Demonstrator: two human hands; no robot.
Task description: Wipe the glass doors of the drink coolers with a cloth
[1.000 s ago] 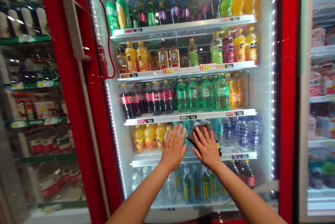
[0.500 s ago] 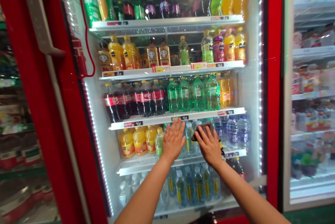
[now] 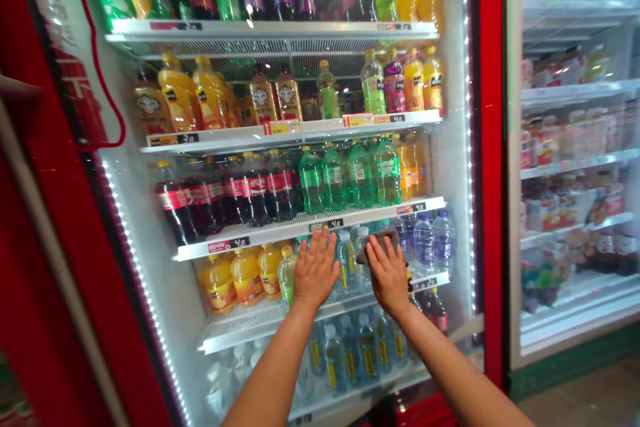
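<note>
My left hand [image 3: 316, 266] is flat with its fingers spread, apparently against the clear door of a drinks fridge, and it holds nothing. To its right, my right hand [image 3: 389, 275] presses a dark grey cloth [image 3: 387, 239] to the same surface, part of the cloth covered by the fingers. Both hands are in front of the fourth shelf [image 3: 240, 330]. Behind them are water bottles [image 3: 346, 260], and a pale green drink bottle [image 3: 287, 274] is just left of my left hand.
Green soda bottles [image 3: 360, 174] and cola bottles [image 3: 256, 194] line the shelf above. A red fridge frame [image 3: 490, 147] runs down the right side. Beyond it stands another cooler with stocked shelves [image 3: 580, 97]. A red cord [image 3: 93, 34] hangs at left.
The view has turned to the right, so the fridge sits further left in the picture. Both hands remain at nearly the same place on the front, the cloth still under my right hand.
</note>
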